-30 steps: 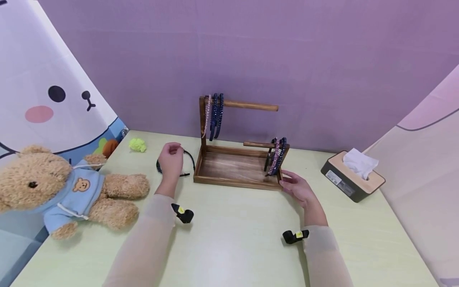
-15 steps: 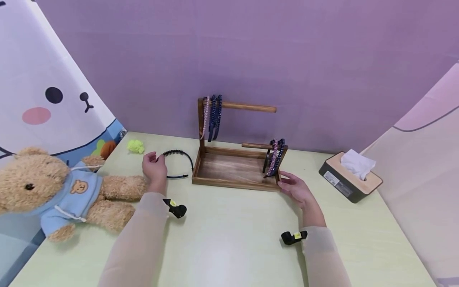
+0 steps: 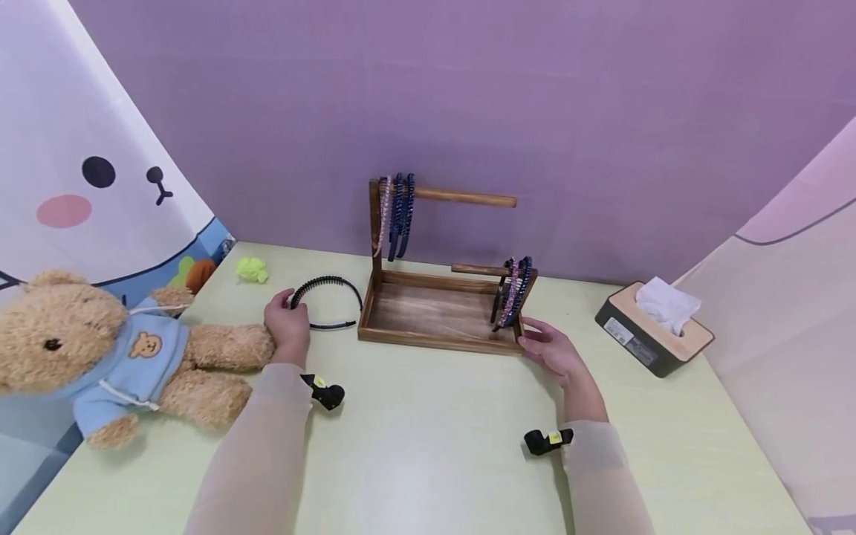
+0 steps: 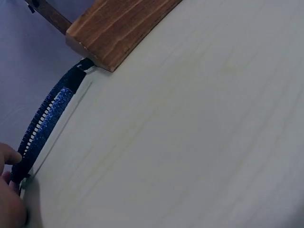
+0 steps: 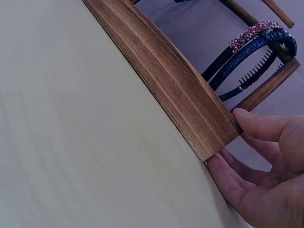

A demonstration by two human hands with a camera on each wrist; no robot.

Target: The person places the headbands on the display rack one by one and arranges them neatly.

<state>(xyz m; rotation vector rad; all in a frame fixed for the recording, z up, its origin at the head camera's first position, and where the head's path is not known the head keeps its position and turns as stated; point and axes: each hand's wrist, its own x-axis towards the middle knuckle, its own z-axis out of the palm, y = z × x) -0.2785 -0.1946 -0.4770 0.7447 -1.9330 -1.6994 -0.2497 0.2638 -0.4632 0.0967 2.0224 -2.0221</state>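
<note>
A dark blue toothed headband (image 3: 328, 280) lies on the table left of the wooden stand (image 3: 428, 343). My left hand (image 3: 287, 325) pinches its left side between thumb and fingers. In the left wrist view, the glittery band (image 4: 52, 114) reaches from the fingers to the stand's corner. My right hand (image 3: 551, 349) grips the stand's front right corner, thumb on top and fingers against the end, clearer in the right wrist view. On the upper rod (image 3: 468, 197) hang a pink headband (image 3: 384, 215) and dark blue ones. More pink and blue headbands (image 3: 513, 293) hang on the lower rod.
A teddy bear (image 3: 147, 364) in a blue hoodie lies at the left. Behind my left hand sits a small yellow-green item (image 3: 252, 270). A tissue box (image 3: 655, 327) stands at the right, and a purple cloth (image 3: 602, 134) hangs behind the table.
My left hand has moved left from over the headband to its left side and now pinches it. The headband has shifted slightly. My right hand stays at the stand's corner.
</note>
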